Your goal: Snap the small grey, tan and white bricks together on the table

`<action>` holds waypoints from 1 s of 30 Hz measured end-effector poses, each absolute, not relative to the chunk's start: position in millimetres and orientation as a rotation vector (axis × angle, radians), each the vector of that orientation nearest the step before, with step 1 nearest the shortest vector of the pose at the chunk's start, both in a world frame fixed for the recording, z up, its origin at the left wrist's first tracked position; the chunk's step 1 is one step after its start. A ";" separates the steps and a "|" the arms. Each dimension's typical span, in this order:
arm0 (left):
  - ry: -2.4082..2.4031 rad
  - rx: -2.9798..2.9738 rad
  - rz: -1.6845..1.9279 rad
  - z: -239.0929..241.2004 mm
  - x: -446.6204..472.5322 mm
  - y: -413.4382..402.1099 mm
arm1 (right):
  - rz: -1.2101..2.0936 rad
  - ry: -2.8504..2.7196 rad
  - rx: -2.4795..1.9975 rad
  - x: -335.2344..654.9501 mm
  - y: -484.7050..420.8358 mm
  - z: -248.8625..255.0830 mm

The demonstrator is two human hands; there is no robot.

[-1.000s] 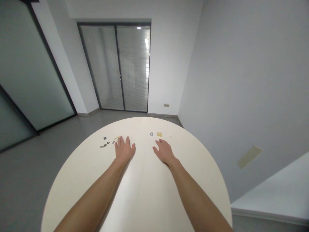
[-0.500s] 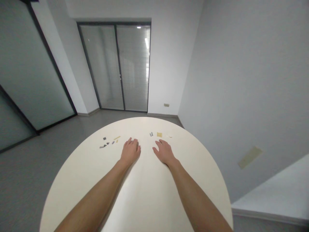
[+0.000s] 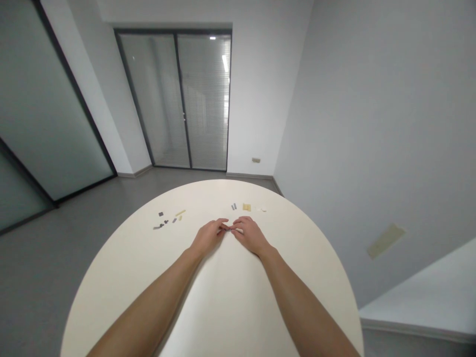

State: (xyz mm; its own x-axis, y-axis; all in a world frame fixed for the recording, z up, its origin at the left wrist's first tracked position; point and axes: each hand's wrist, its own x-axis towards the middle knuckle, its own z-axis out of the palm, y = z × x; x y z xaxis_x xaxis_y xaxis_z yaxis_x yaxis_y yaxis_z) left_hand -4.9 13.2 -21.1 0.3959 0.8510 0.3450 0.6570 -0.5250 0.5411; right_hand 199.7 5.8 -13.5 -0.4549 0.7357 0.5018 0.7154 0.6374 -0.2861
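My left hand (image 3: 207, 236) and my right hand (image 3: 250, 234) meet fingertip to fingertip over the middle of a round cream table (image 3: 223, 307). Both hands have their fingers pinched together where they touch. Something tiny may sit between the fingertips, but it is too small to name. A scatter of small grey and yellow pieces (image 3: 167, 220) lies on the table left of my left hand. Beyond my right hand lie a small grey piece (image 3: 233, 206), a yellow piece (image 3: 246, 207) and a white piece (image 3: 262, 209).
The table's far edge faces a grey floor (image 3: 44, 258) and glass doors with blinds (image 3: 186, 104). A grey wall (image 3: 372, 124) stands close on the right. A white surface (image 3: 431, 302) shows at the lower right corner.
My left hand moved right, away from the grey and yellow pieces, and closed into a pinch. My right hand curled its fingers to meet it. The view shifted slightly.
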 end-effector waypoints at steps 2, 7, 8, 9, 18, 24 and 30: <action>1.315 2.315 0.874 -20.4 -4.6 13.3 | 0.054 -2.255 -1.123 197.7 6.7 -12.5; 1.427 2.324 0.884 -17.9 -4.6 12.0 | 0.074 -2.261 -1.168 193.7 6.6 -9.6; 1.438 2.324 0.877 -17.3 -4.7 11.7 | 0.076 -2.262 -1.172 193.3 6.2 -9.0; 1.444 2.323 0.869 -16.8 -4.7 11.5 | 0.078 -2.262 -1.173 193.1 5.7 -8.5; 1.484 2.348 0.860 -13.4 -3.8 8.1 | 0.126 -2.240 -1.156 192.2 3.9 -6.3; 1.456 2.405 0.867 -14.2 -3.2 8.2 | 0.134 -2.218 -1.154 192.0 3.2 -8.2; 1.447 2.430 0.848 -11.6 -3.3 4.7 | 0.148 -2.210 -1.162 190.3 1.7 -8.9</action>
State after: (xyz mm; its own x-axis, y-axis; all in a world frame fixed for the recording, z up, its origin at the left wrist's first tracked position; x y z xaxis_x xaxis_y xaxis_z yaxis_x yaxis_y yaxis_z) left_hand -3.3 4.7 -11.6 0.3603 0.8534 0.3768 0.7458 -0.5061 0.4331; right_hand 190.3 1.7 -8.9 -0.4130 0.7750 0.4783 0.7042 0.6048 -0.3718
